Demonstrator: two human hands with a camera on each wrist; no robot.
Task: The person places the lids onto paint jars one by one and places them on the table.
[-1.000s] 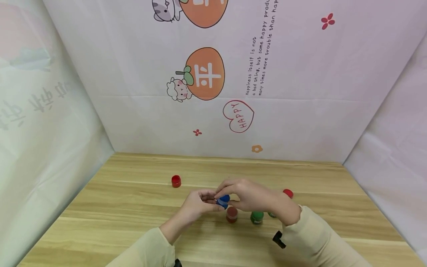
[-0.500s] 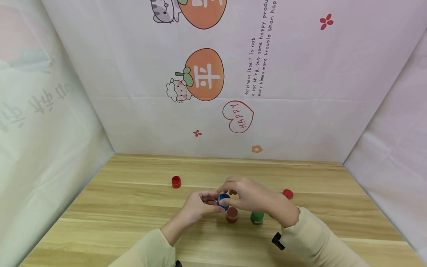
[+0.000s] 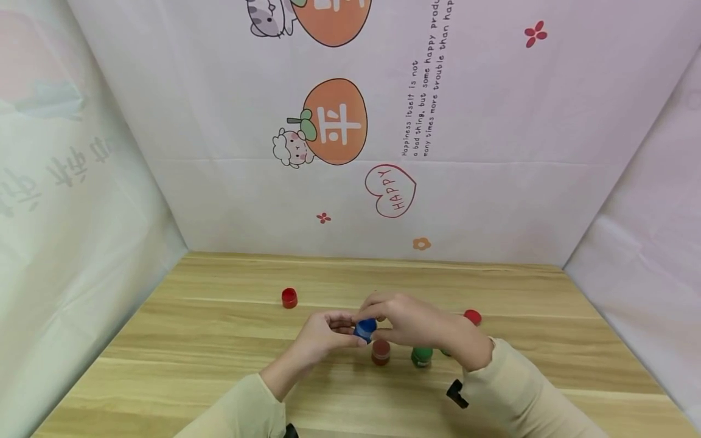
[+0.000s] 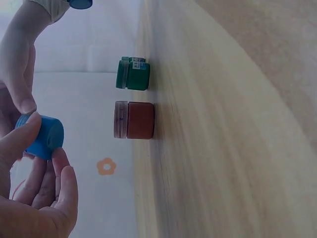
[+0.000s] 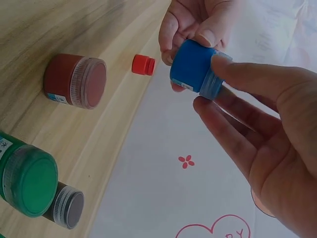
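A small blue paint jar (image 3: pixel 365 329) with a clear lid is held above the table between both hands. My left hand (image 3: pixel 324 336) grips the blue body between thumb and fingers, as the left wrist view also shows. On the lid (image 5: pixel 212 83), the thumb and a fingertip of my right hand (image 3: pixel 408 321) pinch from opposite sides; its other fingers spread loosely. The jar lies tilted on its side in the right wrist view. Just below the hands stands a brownish-red paint jar (image 3: pixel 380 353), lidded and upright.
Right of the brownish-red jar stands a green jar (image 3: pixel 421 356), with a dark grey-lidded jar (image 5: pixel 69 206) close by. An uncovered red jar (image 3: pixel 289 298) sits at the back left of the wooden table (image 3: pixel 181 340). A red lid (image 3: pixel 473 317) lies beyond the right forearm.
The right hand's thumb and fingers shift around the lid, crossing over the jar half a second ago and now back at its edge. The left hand keeps hold of the jar nearly in place.
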